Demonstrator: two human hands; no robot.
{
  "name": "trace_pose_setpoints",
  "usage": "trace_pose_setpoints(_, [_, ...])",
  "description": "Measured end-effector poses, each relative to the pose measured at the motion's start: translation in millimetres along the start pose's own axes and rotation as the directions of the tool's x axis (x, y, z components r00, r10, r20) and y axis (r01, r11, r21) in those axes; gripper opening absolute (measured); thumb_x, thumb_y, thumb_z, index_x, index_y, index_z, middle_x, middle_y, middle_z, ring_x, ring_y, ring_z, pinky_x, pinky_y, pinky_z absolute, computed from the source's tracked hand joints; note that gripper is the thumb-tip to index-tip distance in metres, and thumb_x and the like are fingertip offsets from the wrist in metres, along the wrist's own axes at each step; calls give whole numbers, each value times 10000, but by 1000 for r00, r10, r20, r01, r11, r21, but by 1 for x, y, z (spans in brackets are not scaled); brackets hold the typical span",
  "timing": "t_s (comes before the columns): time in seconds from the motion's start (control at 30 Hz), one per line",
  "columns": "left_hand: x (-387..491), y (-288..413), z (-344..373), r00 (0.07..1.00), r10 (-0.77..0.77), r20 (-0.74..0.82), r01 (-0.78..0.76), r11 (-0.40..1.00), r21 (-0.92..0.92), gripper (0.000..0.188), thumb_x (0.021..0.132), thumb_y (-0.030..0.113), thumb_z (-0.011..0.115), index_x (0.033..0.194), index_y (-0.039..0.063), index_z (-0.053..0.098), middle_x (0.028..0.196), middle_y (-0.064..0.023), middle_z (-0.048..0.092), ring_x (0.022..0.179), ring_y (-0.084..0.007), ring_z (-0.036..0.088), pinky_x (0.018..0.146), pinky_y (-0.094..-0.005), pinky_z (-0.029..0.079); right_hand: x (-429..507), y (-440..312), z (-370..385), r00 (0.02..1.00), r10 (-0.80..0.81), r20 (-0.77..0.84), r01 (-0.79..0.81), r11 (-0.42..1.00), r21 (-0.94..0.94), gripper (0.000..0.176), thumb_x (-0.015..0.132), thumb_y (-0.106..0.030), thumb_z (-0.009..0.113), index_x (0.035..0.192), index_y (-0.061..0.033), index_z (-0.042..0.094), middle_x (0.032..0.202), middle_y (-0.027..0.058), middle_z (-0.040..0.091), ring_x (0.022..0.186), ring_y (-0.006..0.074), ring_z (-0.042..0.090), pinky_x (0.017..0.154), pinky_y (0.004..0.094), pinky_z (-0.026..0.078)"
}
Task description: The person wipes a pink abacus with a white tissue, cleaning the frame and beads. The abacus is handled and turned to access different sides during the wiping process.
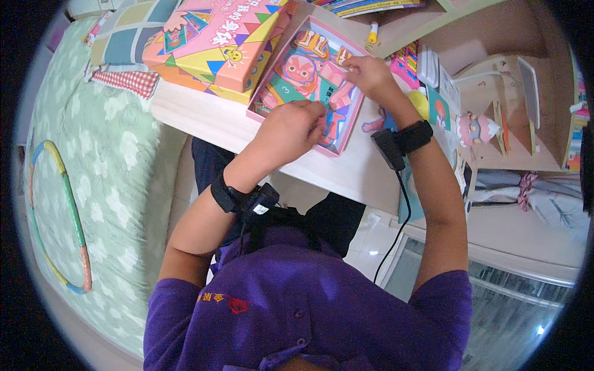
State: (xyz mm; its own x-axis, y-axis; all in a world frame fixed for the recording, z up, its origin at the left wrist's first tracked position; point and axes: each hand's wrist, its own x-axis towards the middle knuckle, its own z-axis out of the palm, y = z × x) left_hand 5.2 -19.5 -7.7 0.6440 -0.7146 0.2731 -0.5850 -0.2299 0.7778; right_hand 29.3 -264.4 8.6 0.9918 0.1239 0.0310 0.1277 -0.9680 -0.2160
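Note:
A shallow pink-edged cardboard box tray [344, 139] lies on the desk, full of printed card cut-outs of body parts. Among them are a face cut-out [297, 69] and a green card piece [284, 92]. My left hand [297, 127] is over the tray's near side, its fingers curled down among the pieces; what they touch is hidden. Over the far right corner, my right hand [369, 76] has thumb and fingertips together at a small orange cut-out [343, 55]; whether it grips the piece is unclear. Another cut-out [373, 121] lies outside the tray, beside my right wrist.
The colourful box lid [218, 41] stands left of the tray. A glue stick [373, 33], books [366, 7], a bead abacus [407, 65] and a small figurine [475, 129] are around the desk's back and right. On the left, a segmented hoop [72, 218] rests against the bed [111, 185].

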Motion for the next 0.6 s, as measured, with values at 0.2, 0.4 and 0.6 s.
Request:
trace_pose_setpoints(0.2, [2, 2, -1, 999, -27, 30, 25, 998, 51, 189, 770, 92, 610, 935, -2, 604, 884, -190, 628, 817, -356, 614, 720, -402, 492, -28, 9, -33, 978, 28, -206, -25, 1000, 19, 278, 768, -210, 643, 981, -33, 673, 834, 184, 659, 739, 267, 648, 688, 335, 503])
trace_pose_setpoints(0.4, [4, 7, 1, 998, -52, 46, 51, 998, 19, 203, 788, 89, 612, 964, -11, 603, 896, -183, 641, 790, -319, 635, 712, -368, 499, -99, 36, -54, 948, 318, -28, -319, 945, -66, 247, 757, -179, 651, 947, -23, 674, 869, 159, 658, 773, 285, 634, 715, 347, 496])
trace_pose_setpoints(0.6, [9, 16, 12, 999, -21, 27, 21, 1000, -11, 174, 812, 76, 601, 962, -11, 596, 842, -166, 643, 730, -260, 638, 652, -339, 496, -129, 28, -26, 972, 223, 66, -210, 963, -168, 300, 720, -234, 691, 950, -44, 660, 952, 171, 623, 880, 337, 613, 787, 404, 486])
